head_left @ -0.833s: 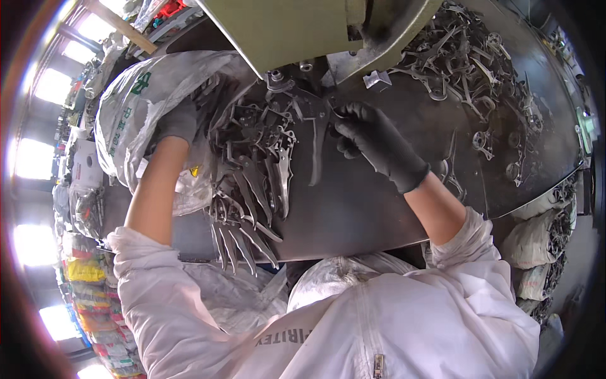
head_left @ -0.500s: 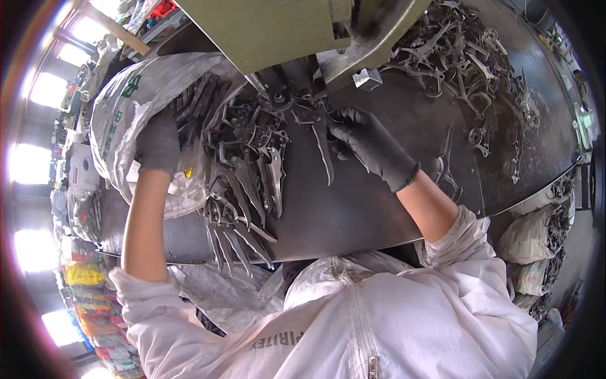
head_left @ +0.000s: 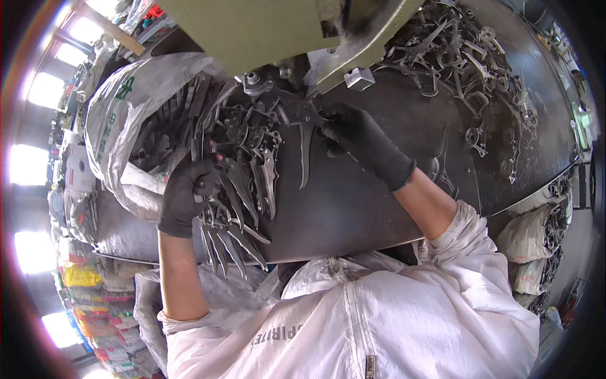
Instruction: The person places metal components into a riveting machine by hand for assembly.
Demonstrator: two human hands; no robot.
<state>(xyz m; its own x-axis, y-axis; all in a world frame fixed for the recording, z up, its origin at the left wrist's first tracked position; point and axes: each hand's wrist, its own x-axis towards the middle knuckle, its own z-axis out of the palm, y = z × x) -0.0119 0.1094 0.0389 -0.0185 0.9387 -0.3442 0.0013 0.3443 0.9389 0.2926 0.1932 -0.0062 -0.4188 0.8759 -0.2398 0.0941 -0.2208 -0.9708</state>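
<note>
— What did the hands hold?
— The gloved right hand (head_left: 356, 136) pinched a curved steel blade blank (head_left: 305, 145) under the press (head_left: 284, 31); the left hand (head_left: 186, 192) gripped dull forged blanks (head_left: 230, 224) heaped left on the dark surface (head_left: 353, 202).

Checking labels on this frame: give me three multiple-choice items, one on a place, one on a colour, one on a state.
1. Where does the open white woven sack lie?
A. left of the dark metal worktable
B. right of it
C. on the floor behind

2. What colour are the knit gloves?
A. white
B. black
C. orange

3. What does the right hand do?
A. rests flat
B. hangs off the table
C. grips a long grey metal blade blank

A: the sack sits at the left edge.
B: the left hand and the right hand are both gloved black.
C: fingers close on the blank's top.
</note>
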